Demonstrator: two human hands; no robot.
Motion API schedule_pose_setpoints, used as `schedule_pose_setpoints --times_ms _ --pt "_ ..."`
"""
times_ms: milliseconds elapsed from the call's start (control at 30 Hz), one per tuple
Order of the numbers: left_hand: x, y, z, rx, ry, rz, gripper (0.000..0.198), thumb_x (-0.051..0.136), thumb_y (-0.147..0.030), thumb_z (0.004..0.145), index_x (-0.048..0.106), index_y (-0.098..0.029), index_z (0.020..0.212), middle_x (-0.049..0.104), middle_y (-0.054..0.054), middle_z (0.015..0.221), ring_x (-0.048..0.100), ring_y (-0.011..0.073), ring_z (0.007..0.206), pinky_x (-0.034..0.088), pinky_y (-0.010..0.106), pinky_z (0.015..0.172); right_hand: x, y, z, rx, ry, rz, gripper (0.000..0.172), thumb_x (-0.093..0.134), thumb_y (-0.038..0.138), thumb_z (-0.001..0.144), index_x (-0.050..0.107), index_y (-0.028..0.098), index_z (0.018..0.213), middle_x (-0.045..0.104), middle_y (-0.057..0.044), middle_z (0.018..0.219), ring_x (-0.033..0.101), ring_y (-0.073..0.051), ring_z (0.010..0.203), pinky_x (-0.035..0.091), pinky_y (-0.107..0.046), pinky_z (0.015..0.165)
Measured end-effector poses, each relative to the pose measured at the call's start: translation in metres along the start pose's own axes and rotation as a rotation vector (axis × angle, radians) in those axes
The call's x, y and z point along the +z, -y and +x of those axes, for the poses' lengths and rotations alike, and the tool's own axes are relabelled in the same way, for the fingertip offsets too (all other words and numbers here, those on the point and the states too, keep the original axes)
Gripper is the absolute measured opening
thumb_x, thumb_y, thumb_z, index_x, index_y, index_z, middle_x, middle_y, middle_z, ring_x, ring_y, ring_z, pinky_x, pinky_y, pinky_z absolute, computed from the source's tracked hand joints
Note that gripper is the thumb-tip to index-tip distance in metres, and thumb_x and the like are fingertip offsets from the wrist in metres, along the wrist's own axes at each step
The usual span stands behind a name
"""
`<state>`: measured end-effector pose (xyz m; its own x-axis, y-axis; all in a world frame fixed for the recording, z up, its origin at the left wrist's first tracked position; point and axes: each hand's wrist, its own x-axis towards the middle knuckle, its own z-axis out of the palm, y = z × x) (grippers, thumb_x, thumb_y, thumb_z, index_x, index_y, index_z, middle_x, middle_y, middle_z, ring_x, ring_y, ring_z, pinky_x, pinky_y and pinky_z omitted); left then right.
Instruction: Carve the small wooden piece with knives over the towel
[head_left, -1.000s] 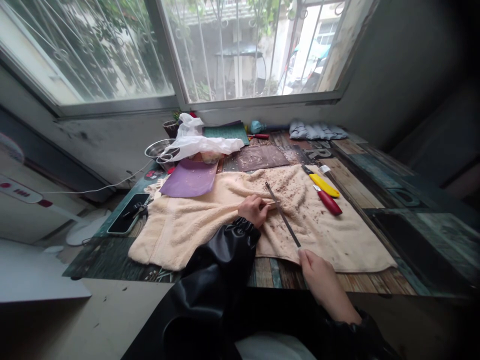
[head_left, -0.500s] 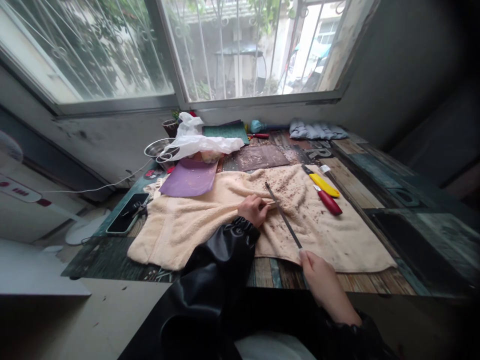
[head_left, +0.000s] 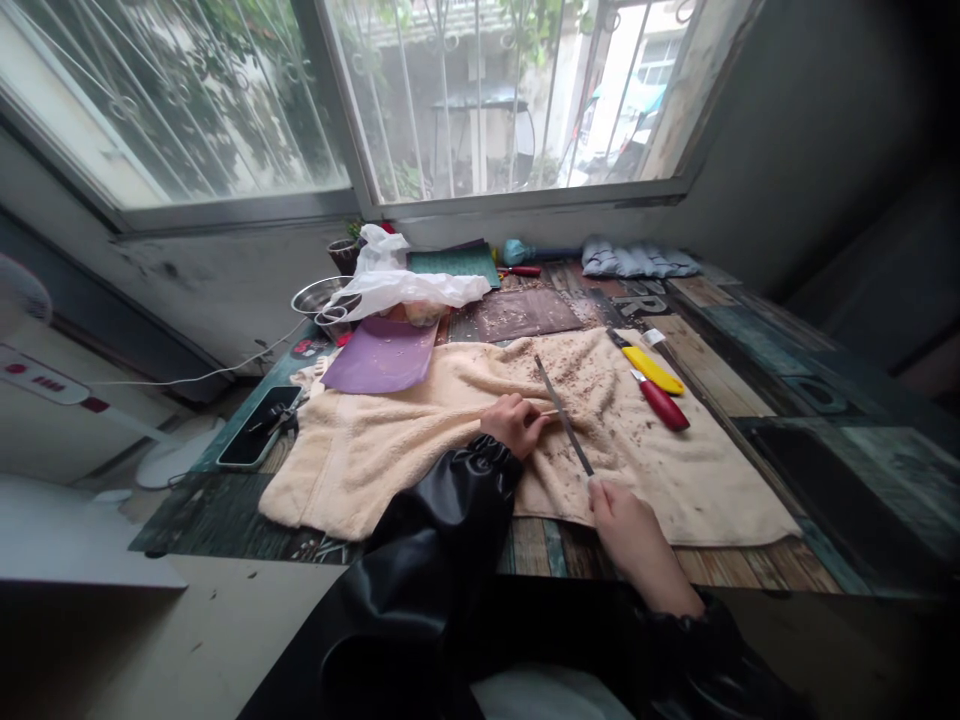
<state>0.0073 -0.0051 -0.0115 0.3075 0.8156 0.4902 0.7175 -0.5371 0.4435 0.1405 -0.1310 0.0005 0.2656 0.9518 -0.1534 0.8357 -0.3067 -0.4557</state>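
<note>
head view: long metal file (head_left: 564, 415) is gripped at its near end by the right hand (head_left: 628, 522), fingers closed round it. the file is laid across a thin stick (head_left: 550, 412), which is pinched in the left hand (head_left: 513, 423) over the beige towel (head_left: 390, 450). yellow knife (head_left: 651, 368) and red knife (head_left: 661, 404) are seen just right of the file.

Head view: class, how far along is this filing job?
Done: brown shavings litter the towel, so filing has gone on. In hand: left hand pins a thin stick, right hand holds the file across it. Left: stick's finish too small to judge; shavings unswept.
</note>
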Motion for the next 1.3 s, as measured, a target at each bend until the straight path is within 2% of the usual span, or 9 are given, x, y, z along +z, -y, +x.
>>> schedule_pose_setpoints --times_ms 167,300,433,600,833,1067,1300 --pt "0.000 0.000 0.000 0.020 0.003 -0.001 0.022 0.054 -0.041 0.071 0.057 -0.020 0.065 0.055 0.001 0.070 0.050 0.0130 0.072 0.039 0.025 0.063 -0.006 0.009 0.025 -0.012 0.015 -0.036 0.038 0.025 0.032 0.083 0.058 0.017 0.071 0.061 -0.006 0.067 0.051 -0.014 0.061 0.028 -0.023 0.055" --pt "0.000 0.002 0.002 -0.022 0.000 0.026 0.018 0.054 -0.037 0.072 0.057 -0.019 0.068 0.055 0.002 0.073 0.050 0.0135 0.074 0.039 0.025 0.064 -0.006 0.017 0.044 -0.016 -0.002 -0.056 0.040 0.025 0.032 0.083 0.060 0.014 0.075 0.061 -0.008 0.068 0.050 -0.014 0.061 0.029 -0.023 0.055" --pt "0.000 0.003 0.003 -0.050 -0.005 0.037 0.015 0.052 -0.034 0.074 0.056 -0.019 0.070 0.055 0.002 0.076 0.050 0.0139 0.076 0.040 0.026 0.065 -0.006 0.022 0.050 -0.036 0.005 -0.081 0.043 0.024 0.033 0.084 0.062 0.014 0.076 0.061 -0.009 0.068 0.051 -0.014 0.060 0.029 -0.023 0.054" --pt "0.001 -0.003 -0.003 0.048 0.016 0.036 0.015 0.055 -0.035 0.071 0.056 -0.020 0.066 0.056 0.001 0.073 0.050 0.0140 0.074 0.040 0.026 0.065 -0.003 0.024 0.055 -0.022 -0.044 -0.139 0.043 0.023 0.033 0.084 0.061 0.015 0.080 0.063 -0.011 0.074 0.054 -0.016 0.065 0.030 -0.024 0.055" --pt "0.002 -0.004 -0.004 0.052 0.016 0.043 0.017 0.053 -0.037 0.072 0.056 -0.021 0.068 0.055 0.001 0.073 0.050 0.0135 0.073 0.039 0.026 0.062 0.000 0.031 0.074 -0.055 -0.056 -0.112 0.043 0.023 0.031 0.084 0.062 0.013 0.081 0.064 -0.012 0.078 0.055 -0.016 0.071 0.033 -0.024 0.059" --pt "0.002 -0.004 -0.003 0.023 0.003 0.045 0.017 0.053 -0.037 0.072 0.056 -0.021 0.068 0.055 0.000 0.073 0.049 0.0136 0.073 0.039 0.026 0.063 0.001 0.032 0.071 -0.038 -0.065 -0.114 0.043 0.023 0.031 0.084 0.062 0.013 0.083 0.063 -0.012 0.077 0.055 -0.016 0.070 0.031 -0.024 0.058" --pt "-0.001 -0.006 0.001 -0.076 0.003 0.063 0.014 0.054 -0.033 0.073 0.057 -0.021 0.069 0.055 0.000 0.075 0.049 0.0135 0.075 0.038 0.026 0.066 -0.006 0.021 0.045 -0.029 0.001 -0.101 0.042 0.022 0.034 0.084 0.059 0.015 0.075 0.063 -0.010 0.073 0.053 -0.015 0.065 0.029 -0.023 0.054"
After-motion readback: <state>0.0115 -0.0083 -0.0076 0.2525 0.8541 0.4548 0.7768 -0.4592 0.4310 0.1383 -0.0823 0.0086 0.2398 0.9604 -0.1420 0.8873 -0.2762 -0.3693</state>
